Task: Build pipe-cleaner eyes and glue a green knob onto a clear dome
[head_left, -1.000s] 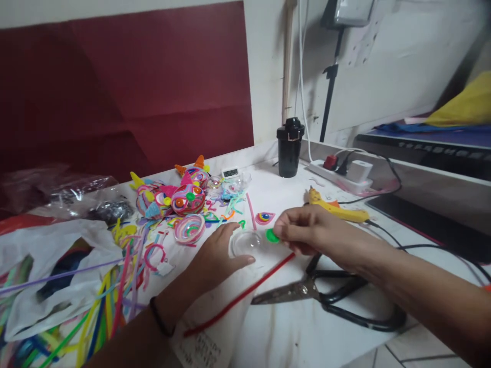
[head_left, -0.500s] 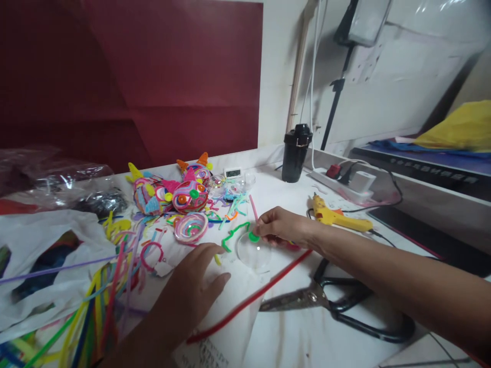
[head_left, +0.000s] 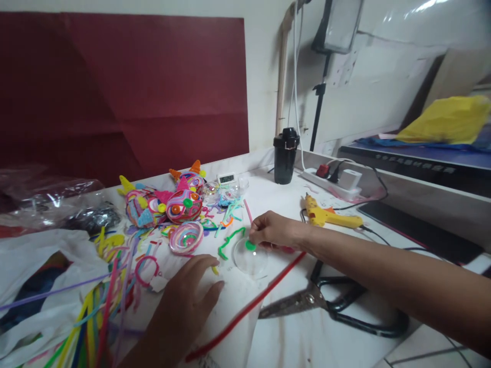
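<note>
Across the white tabletop, as the head camera sees it, your right hand reaches in with thumb and fingers pinched together on a small green disc. You have that disc at the far edge of a clear plastic dome, which sits in the middle of the work area between your two hands; you cannot tell from this angle whether disc and dome touch. Your left hand is relaxed, thumb and fingers spread apart and grasping nothing, with a short yellow piece right by the fingertips. Just left of the dome you see a bent green fuzzy strip, and beyond your left hand a bowl lined with coloured coils, near several bright decorated balls. A red pipe cleaner runs diagonally on your side of the dome, close to the blades of black-handled scissors below your right forearm. Past that forearm lies a yellow glue gun, with a white power strip behind it and a black lidded cup standing upright near the wall. At your far left, loose coloured pipe cleaners lie beside a white bag.
</note>
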Available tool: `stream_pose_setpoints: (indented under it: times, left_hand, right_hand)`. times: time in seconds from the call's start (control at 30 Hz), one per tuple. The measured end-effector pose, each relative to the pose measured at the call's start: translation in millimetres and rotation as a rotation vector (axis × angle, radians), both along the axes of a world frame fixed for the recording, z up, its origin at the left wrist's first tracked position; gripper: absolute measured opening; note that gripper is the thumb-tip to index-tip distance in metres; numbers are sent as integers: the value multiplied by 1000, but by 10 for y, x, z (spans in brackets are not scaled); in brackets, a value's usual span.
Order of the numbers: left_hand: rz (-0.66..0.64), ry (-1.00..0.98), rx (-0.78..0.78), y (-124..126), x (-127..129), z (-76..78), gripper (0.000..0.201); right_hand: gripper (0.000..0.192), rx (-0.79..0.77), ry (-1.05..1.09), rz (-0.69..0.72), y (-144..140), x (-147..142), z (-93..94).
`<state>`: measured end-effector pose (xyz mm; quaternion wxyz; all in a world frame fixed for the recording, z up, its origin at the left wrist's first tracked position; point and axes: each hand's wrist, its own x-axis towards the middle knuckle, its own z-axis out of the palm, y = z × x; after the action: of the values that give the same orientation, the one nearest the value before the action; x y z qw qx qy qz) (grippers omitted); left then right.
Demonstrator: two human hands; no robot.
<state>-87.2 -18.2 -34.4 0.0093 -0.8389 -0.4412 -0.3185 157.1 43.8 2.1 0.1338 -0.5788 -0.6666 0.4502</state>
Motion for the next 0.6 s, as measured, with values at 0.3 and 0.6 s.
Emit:
stream_pose_setpoints:
  times: [0.3, 0.6]
  left_hand:
    - [-24, 49, 150, 53, -42, -4, 20]
    - [-41, 83, 133, 71, -100, -38, 21]
  right_hand:
    - [25, 54, -51, 14, 18, -23, -3]
    - [15, 555, -35, 155, -119, 159, 61]
